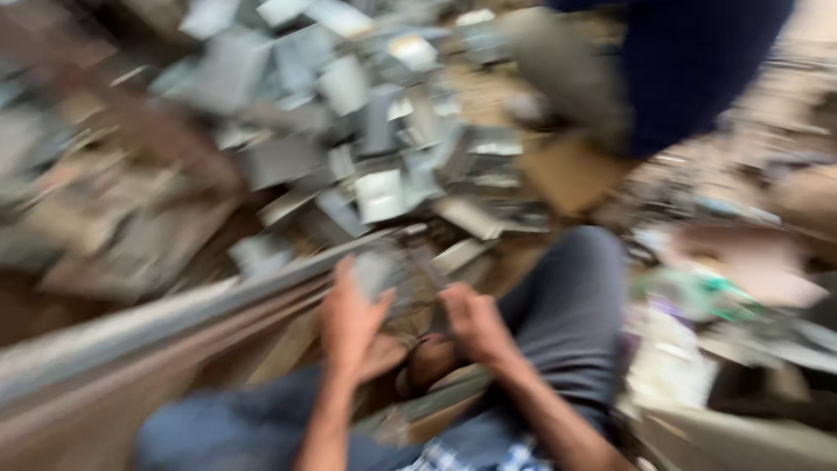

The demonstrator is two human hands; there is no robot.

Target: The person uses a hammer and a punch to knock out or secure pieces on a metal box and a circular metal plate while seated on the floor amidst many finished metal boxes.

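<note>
The head view is heavily blurred by motion. My left hand [353,318] is raised in front of my knees and seems to hold a small grey metal piece [375,270] at its fingertips. My right hand [475,323] sits close beside it, fingers curled near the same piece; whether it grips anything is unclear. A large heap of grey sheet-metal pieces [366,131] lies on the ground just beyond both hands. A long metal bar [174,318] runs from the lower left up toward my left hand.
Another person in dark blue clothing [689,70] is at the top right, next to a brown cardboard piece [567,174]. My legs in grey trousers [567,305] fill the lower middle. Mixed scrap and packets [697,305] lie at the right.
</note>
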